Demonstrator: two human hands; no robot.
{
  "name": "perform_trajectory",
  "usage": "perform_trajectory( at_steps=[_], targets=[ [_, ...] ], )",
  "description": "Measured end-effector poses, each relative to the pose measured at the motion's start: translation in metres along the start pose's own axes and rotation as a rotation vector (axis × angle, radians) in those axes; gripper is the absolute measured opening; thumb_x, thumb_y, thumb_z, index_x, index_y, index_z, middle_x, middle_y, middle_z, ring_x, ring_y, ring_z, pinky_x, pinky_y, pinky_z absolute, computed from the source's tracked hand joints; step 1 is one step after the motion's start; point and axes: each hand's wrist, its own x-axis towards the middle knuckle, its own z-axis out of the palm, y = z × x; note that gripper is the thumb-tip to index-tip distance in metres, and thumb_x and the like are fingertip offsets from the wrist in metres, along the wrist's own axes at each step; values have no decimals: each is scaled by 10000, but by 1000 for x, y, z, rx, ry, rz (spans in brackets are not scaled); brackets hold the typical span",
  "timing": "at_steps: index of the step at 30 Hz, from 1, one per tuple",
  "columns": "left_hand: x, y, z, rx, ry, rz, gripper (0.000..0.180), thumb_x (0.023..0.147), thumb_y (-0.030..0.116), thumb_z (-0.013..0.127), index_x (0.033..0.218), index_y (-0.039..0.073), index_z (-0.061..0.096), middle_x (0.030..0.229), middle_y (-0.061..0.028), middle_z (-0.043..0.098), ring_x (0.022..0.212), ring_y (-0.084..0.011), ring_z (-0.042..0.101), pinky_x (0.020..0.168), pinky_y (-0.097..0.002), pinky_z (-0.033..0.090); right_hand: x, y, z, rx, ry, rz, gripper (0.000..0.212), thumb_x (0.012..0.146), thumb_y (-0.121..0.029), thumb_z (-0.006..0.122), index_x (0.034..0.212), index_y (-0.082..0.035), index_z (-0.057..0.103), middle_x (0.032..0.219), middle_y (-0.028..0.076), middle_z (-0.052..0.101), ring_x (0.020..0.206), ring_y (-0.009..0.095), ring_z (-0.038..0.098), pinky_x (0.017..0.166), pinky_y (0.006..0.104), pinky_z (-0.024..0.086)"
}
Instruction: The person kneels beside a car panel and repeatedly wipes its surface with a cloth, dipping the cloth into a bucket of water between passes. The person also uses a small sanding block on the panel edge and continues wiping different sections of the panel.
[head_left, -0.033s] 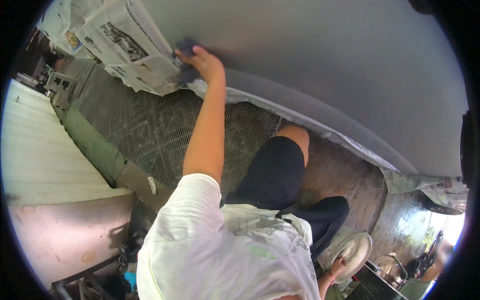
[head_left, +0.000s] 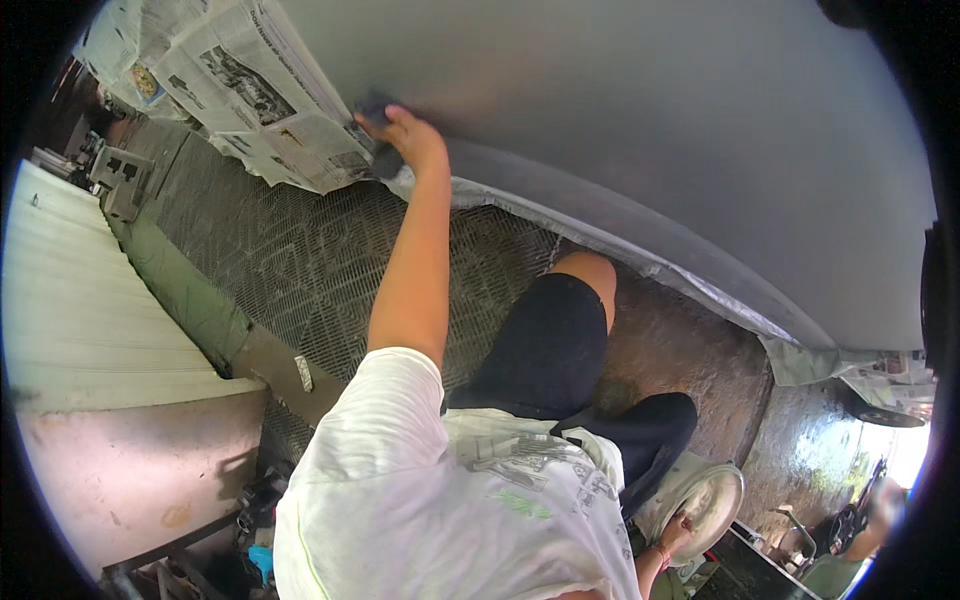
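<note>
My left hand reaches to the lower edge of a large smooth grey vehicle panel. Its fingers are closed round a dark grey pad pressed against the panel, beside its newspaper-covered end; blur hides what the pad is made of. Masking newspaper covers the area just left of this hand. Down at the lower right, my right hand, with a red band at the wrist, has its fingers curled at the near edge of a round whitish bucket. Part of that hand is in shadow.
Below the panel hangs a strip of masking film. Dark ribbed matting and wet brown floor lie under my bent legs. A large pale panel stands at the left; parts and tools clutter the lower left and lower right.
My left hand has shifted slightly downward along the panel edge with the dark pad. My right hand has not moved.
</note>
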Motion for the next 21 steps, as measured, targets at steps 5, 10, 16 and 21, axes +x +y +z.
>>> perform_trajectory(
  at_steps=[5, 10, 16, 21],
  targets=[
    [10, -54, -22, -18, -1, -467, 769, 1121, 471, 303, 1651, 87, -101, 1725, -179, 120, 1546, -364, 278, 1258, -460, 249, -5, -28, 1, -30, -32, 76, 446, 973, -410, 650, 1033, 23, 742, 980, 231, 751, 933, 370, 706, 842, 475, 516],
    [16, -50, -27, 16, 69, -766, 815, 1114, 482, 307, 1630, 73, -174, 1709, -191, 199, 1530, -385, 314, 1250, -455, 279, -11, -39, -14, -43, -39, 109, 443, 967, -395, 659, 1062, 29, 743, 1008, 238, 752, 946, 386, 710, 852, 475, 524],
    [4, -6, -23, 39, 54, -527, 759, 1127, 392, 326, 1627, 54, -135, 1685, -247, 207, 1510, -391, 346, 1233, -468, 307, -18, -45, -14, 74, -12, 43, 333, 975, -266, 652, 1037, 50, 737, 974, 217, 756, 901, 341, 715, 823, 442, 530],
    [6, 64, 2, -21, 50, -273, 654, 1129, 322, 335, 1615, 49, -9, 1623, -261, 283, 1471, -397, 386, 1201, -484, 320, -16, -37, -14, 103, 13, 13, 303, 972, -230, 650, 1025, 56, 736, 960, 214, 751, 914, 334, 709, 844, 431, 531]
  ],
)
